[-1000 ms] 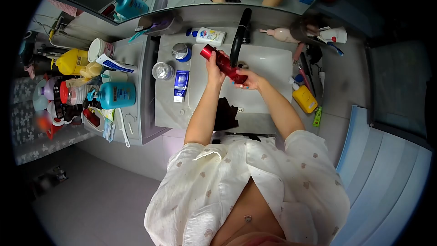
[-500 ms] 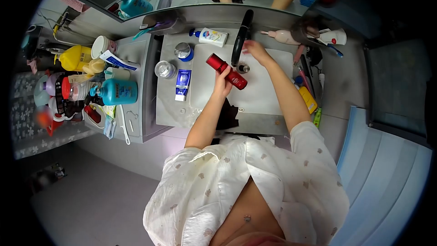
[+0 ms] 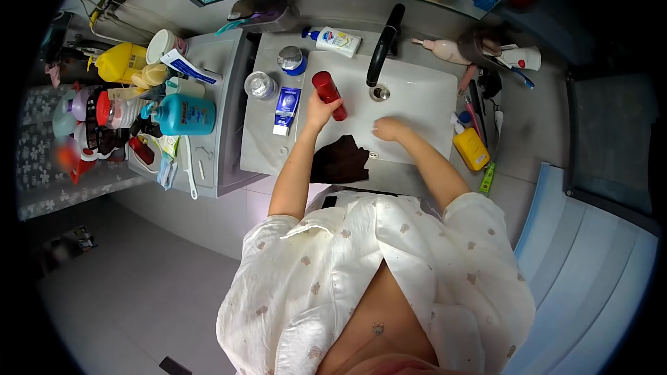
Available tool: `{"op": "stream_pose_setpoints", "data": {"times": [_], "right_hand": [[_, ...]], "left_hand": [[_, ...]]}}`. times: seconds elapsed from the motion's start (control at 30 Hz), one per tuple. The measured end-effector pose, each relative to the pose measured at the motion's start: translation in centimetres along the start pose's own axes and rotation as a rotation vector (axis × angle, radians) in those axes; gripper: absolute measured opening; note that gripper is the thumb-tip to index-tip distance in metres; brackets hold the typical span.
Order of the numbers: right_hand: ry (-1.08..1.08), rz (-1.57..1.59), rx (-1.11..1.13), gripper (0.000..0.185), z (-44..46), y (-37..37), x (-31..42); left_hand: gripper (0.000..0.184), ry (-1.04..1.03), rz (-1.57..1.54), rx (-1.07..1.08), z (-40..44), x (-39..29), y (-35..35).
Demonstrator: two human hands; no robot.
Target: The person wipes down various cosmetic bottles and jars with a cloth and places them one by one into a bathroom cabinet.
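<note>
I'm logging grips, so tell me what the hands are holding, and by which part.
The left hand holds a red bottle around its middle; no held object shows in the right hand.

We are in a bathroom. We see a white rectangular washbasin (image 3: 420, 107) beneath a curved black tap (image 3: 383, 47).

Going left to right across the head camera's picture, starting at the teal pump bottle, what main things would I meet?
Teal pump bottle, blue tube, red bottle held in the left hand, right hand, yellow bottle.
</note>
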State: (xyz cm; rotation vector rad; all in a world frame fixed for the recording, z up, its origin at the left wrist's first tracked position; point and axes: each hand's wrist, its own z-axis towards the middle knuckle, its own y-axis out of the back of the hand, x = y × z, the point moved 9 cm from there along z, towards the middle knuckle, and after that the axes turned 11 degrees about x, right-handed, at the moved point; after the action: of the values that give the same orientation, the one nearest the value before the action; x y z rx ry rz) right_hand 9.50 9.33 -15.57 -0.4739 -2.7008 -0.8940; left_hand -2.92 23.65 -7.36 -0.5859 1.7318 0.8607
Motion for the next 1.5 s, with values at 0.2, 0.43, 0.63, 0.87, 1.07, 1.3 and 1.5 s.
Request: {"op": "stream_pose_setpoints", "data": {"times": [0.2,0.43,0.63,0.87,1.07,1.3,1.5], "right_hand": [[0.374,0.142,-0.153,0.029,-3.5,-1.1,8.1],[0.562,0.324,-0.566,0.023,-8.0,2.2,8.3],[0.602,1.648,-0.344,0.014,-8.6,1.4,4.8],[0.900,1.983,-0.316,0.027,-13.5,3.7,7.8],[0.794,0.864,-0.698,0.040,-14.2,5.9,10.3],[0.489,0.738,-1.024,0.052,-15.1,6.3,10.1],[0.407,0.848,-0.596,0.060,-13.5,5.7,9.7]], "left_hand": [[0.042,0.025,-0.031,0.014,-0.7,-1.5,1.1],[0.035,0.134,-0.574,0.035,-2.4,0.9,2.0],[0.028,0.069,-0.787,0.008,-3.4,-0.1,2.2],[0.048,0.019,-0.664,0.095,-5.5,-2.6,-0.3],[0.030,0.028,-0.804,0.130,-7.4,-3.3,-3.8],[0.032,-0.042,-0.967,0.134,-8.8,-5.1,-5.0],[0.046,0.005,-0.939,0.398,-9.2,-5.9,-6.3]]}}
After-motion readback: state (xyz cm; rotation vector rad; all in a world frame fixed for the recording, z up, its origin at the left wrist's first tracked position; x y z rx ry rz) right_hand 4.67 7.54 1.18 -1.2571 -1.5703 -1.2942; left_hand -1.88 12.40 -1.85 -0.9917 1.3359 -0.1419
